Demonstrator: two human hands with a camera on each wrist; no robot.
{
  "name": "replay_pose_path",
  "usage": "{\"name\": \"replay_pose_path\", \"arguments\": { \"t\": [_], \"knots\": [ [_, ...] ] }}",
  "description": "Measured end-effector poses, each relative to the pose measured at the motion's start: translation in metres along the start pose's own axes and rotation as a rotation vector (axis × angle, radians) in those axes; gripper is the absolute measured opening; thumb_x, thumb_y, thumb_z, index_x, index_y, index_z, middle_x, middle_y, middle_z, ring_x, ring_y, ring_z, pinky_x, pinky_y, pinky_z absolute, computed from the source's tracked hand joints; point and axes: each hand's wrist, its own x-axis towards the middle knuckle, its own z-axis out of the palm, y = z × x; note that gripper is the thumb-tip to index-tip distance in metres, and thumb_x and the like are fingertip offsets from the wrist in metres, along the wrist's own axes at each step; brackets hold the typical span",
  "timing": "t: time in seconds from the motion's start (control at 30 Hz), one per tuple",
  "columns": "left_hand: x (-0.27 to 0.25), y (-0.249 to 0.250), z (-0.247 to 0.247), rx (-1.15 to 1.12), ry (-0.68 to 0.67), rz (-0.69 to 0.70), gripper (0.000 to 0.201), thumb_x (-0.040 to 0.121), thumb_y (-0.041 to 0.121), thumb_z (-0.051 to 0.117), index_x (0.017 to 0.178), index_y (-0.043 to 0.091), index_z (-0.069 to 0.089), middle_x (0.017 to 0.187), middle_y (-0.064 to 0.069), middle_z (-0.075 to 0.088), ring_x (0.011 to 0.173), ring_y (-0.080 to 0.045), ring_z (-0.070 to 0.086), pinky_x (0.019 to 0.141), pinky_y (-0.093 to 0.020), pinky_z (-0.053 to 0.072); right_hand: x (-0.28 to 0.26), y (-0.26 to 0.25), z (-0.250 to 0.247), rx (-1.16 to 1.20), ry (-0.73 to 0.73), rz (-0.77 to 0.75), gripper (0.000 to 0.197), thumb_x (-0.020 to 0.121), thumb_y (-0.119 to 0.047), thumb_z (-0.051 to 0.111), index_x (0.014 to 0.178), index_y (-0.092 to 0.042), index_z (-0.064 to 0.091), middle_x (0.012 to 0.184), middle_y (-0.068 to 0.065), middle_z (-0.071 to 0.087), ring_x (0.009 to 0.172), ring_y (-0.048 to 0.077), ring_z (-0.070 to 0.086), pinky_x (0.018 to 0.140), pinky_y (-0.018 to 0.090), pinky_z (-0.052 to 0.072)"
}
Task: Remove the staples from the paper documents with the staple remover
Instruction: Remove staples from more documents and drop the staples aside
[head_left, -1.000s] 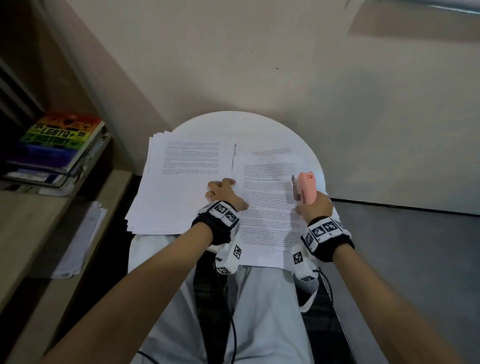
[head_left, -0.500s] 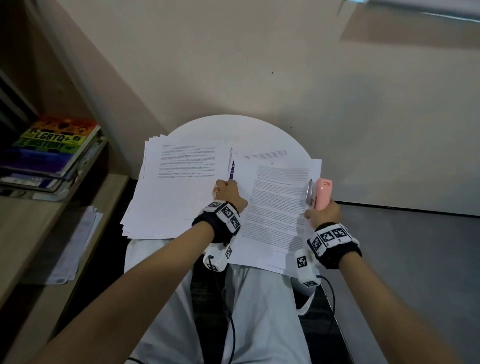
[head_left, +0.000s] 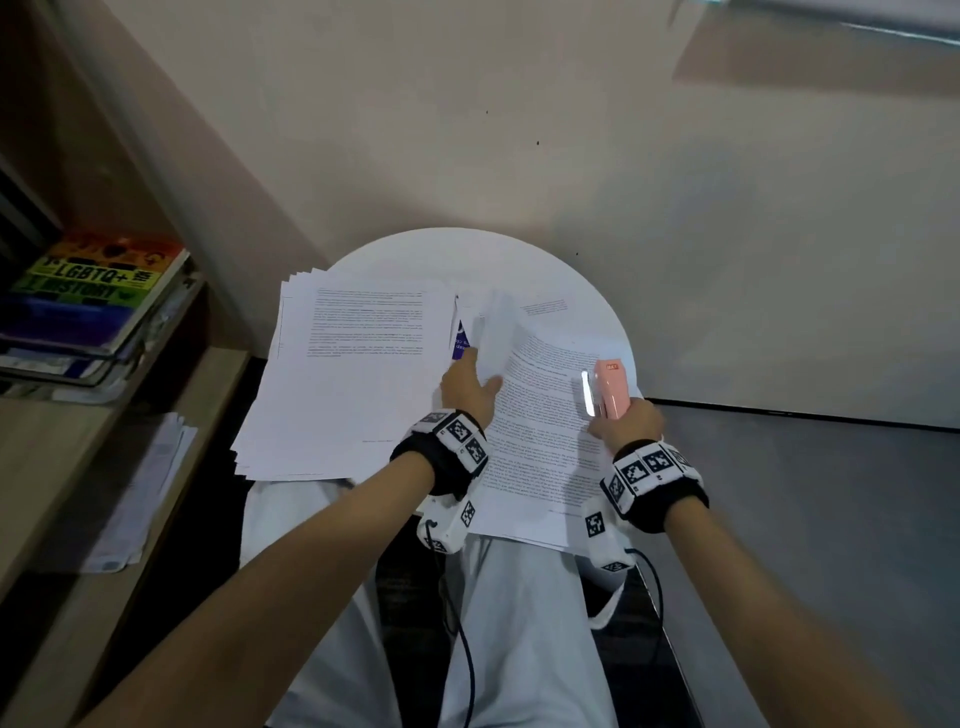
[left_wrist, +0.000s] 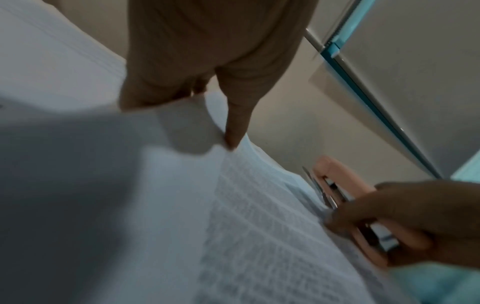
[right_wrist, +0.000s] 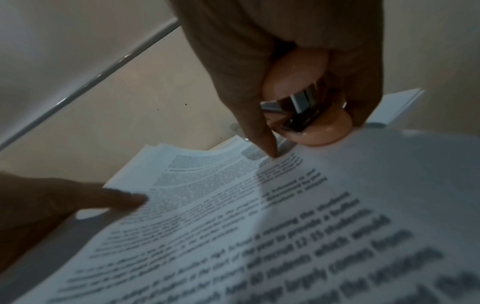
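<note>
A printed paper document (head_left: 540, 431) lies on the right half of the round white table (head_left: 467, 254). My left hand (head_left: 470, 387) pinches the left edge of its top sheet (left_wrist: 197, 123) and lifts it into a curl. Beneath the raised edge a purple page (head_left: 461, 340) shows. My right hand (head_left: 628, 421) grips the pink staple remover (head_left: 610, 387) upright at the document's right edge, its metal side facing left. In the right wrist view the forefinger (right_wrist: 262, 139) presses on the paper beside the staple remover (right_wrist: 311, 123). No staple is visible.
A stack of loose printed sheets (head_left: 353, 374) covers the table's left half and overhangs its front. A wooden shelf (head_left: 78, 441) at the left carries books (head_left: 88, 301) and papers (head_left: 145, 478). A wall stands close behind the table. My legs are below it.
My left hand has moved forward and lifted the sheet's left edge, uncovering the purple page. My right hand with the staple remover has shifted right to the document's edge.
</note>
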Motion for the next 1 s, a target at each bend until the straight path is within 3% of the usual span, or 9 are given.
{"name": "replay_pose_path", "arguments": {
  "t": [0.13,0.23,0.37,0.47,0.53,0.6,0.73,0.87,1.0],
  "knots": [
    [-0.006,0.006,-0.020,-0.256,-0.113,0.081,0.047,0.095,0.020,0.055,0.137,0.003,0.044,0.135,-0.012,0.054,0.122,-0.025,0.053,0.106,-0.038,0.042,0.000,-0.001,-0.012,0.059,0.011,-0.044,0.029,0.069,-0.024,0.081,0.085,-0.006,0.065,0.094,0.021,0.067,0.085,0.034,0.066,0.078,0.044,0.057],
    [-0.003,0.017,-0.052,-0.399,-0.191,0.127,0.051,0.094,0.020,0.056,0.141,0.008,0.039,0.139,0.000,0.050,0.125,-0.015,0.049,0.109,-0.034,0.039,-0.012,-0.014,-0.032,0.496,-0.170,-0.099,0.024,0.072,-0.011,0.080,0.088,-0.004,0.063,0.084,0.015,0.065,0.084,0.030,0.062,0.075,0.043,0.053],
    [-0.009,0.044,-0.089,-0.531,-0.249,0.224,0.047,0.085,0.011,0.067,0.129,0.010,0.049,0.127,-0.007,0.062,0.115,-0.020,0.061,0.094,-0.036,0.053,-0.038,-0.044,-0.060,0.742,-0.363,-0.289,0.039,0.060,-0.029,0.084,0.087,-0.009,0.065,0.087,0.011,0.069,0.085,0.029,0.062,0.083,0.044,0.048],
    [-0.008,0.066,-0.107,-0.592,-0.199,0.225,0.039,0.076,0.001,0.073,0.112,0.009,0.060,0.110,-0.005,0.070,0.101,-0.020,0.068,0.083,-0.033,0.057,-0.049,-0.069,-0.070,0.728,-0.337,-0.453,0.015,0.076,-0.005,0.073,0.088,-0.011,0.066,0.079,-0.003,0.073,0.077,0.014,0.069,0.075,0.032,0.055],
    [-0.006,0.078,-0.117,-0.562,-0.187,0.258,0.033,0.075,-0.002,0.073,0.104,0.010,0.064,0.100,0.000,0.073,0.092,-0.015,0.070,0.077,-0.026,0.056,-0.055,-0.082,-0.076,0.719,-0.328,-0.533,0.017,0.079,0.002,0.070,0.086,-0.013,0.065,0.072,-0.008,0.072,0.070,0.007,0.068,0.060,0.020,0.052],
    [-0.005,0.088,-0.123,-0.517,-0.171,0.327,0.033,0.076,-0.002,0.072,0.108,0.003,0.064,0.102,-0.003,0.071,0.093,-0.014,0.070,0.076,-0.023,0.055,-0.059,-0.093,-0.077,0.680,-0.298,-0.588,0.017,0.079,0.002,0.070,0.090,-0.010,0.065,0.071,-0.012,0.071,0.067,-0.001,0.066,0.056,0.011,0.048],
    [-0.006,0.103,-0.126,-0.514,-0.030,0.461,0.039,0.084,0.010,0.069,0.120,-0.001,0.059,0.112,-0.008,0.068,0.104,-0.017,0.066,0.084,-0.024,0.054,-0.064,-0.108,-0.068,0.727,-0.173,-0.669,0.034,0.077,0.004,0.072,0.108,0.008,0.060,0.084,-0.007,0.070,0.077,-0.003,0.066,0.068,0.013,0.052],
    [-0.004,0.097,-0.125,-0.514,0.039,0.468,0.044,0.078,0.013,0.076,0.117,0.001,0.061,0.110,-0.007,0.069,0.102,-0.017,0.067,0.084,-0.025,0.055,-0.064,-0.106,-0.053,0.732,-0.087,-0.698,0.047,0.077,0.001,0.074,0.118,0.000,0.052,0.096,-0.003,0.064,0.085,-0.006,0.064,0.075,0.011,0.049],
    [0.004,0.072,-0.119,-0.417,-0.034,0.410,0.050,0.075,0.010,0.078,0.120,0.003,0.057,0.114,-0.006,0.067,0.103,-0.013,0.066,0.082,-0.018,0.053,-0.051,-0.095,-0.040,0.648,-0.162,-0.568,0.095,0.066,-0.025,0.083,0.141,-0.002,0.029,0.122,0.007,0.060,0.114,0.017,0.059,0.094,0.030,0.050]
  ]
}}
